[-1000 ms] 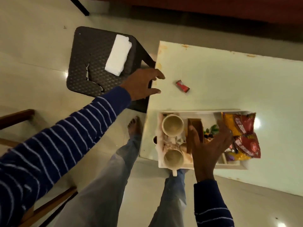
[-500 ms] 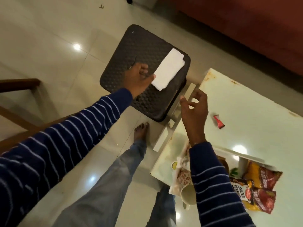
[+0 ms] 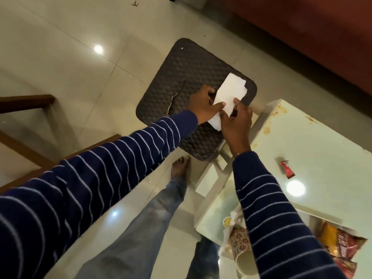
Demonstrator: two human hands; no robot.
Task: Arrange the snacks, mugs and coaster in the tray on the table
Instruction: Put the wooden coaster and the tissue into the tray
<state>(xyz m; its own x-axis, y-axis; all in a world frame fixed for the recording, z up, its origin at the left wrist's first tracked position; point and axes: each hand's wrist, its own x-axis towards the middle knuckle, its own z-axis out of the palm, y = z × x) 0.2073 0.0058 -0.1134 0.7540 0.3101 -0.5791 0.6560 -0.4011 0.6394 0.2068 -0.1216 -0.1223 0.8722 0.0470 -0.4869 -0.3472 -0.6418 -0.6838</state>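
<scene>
Fingers (image 3: 218, 106) of my left hand (image 3: 203, 105) and right hand (image 3: 236, 121) pinched one white napkin (image 3: 229, 95) over the dark stool (image 3: 191, 77). Tray (image 3: 314, 220), mug (image 3: 241, 250), snack packets (image 3: 342, 246): behind right wrist, on tabletop (image 3: 312, 141). Advised: lift flat, avoid tearing.

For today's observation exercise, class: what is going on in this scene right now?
A person in a striped sleeve is bent over a dark woven stool beside the table. Both the left hand and the right hand hold a white folded napkin just over the stool. On the table, a small red sachet lies loose. The tray near the table's edge already holds a flowered mug and red snack packets.
</scene>
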